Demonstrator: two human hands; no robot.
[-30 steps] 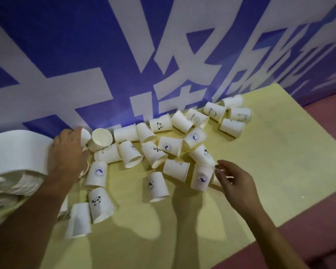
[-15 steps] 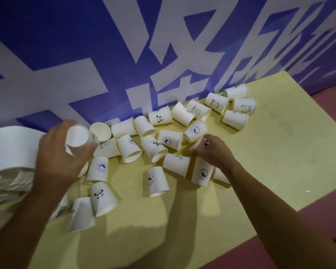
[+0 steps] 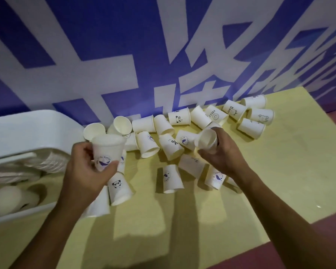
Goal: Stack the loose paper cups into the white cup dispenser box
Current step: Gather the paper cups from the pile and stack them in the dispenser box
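left hand: the left hand (image 3: 83, 171) is wrapped round a whale-print cup (image 3: 105, 152). The cup is held upright with its mouth up, lifted clear of the table.
right hand: the right hand (image 3: 223, 154) is curled round a second cup (image 3: 207, 141), which is tipped over so its open mouth faces roughly 9 o'clock, toward the other hand.
gap between the two: the two held cups are kept apart, not touching, with part of the pile seen between them.
white dispenser box (image 3: 27, 129): it's found at about 9 o'clock from the left hand, just beside it. The box is lying on the table, and nested cup rims (image 3: 47, 162) can be seen inside.
loose cups (image 3: 171, 146): a whole bunch is scattered on their sides from 12 to 2 o'clock of the left hand, running off to the far right corner.
panda cup (image 3: 118, 189): it's parked at 5 o'clock of the left hand, right under the wrist, mouth down and tilted.
table (image 3: 279, 171): a pale yellow top, with everything resting on it.
banner (image 3: 163, 55): a blue backdrop with big white characters, seen at 12 o'clock behind the pile.
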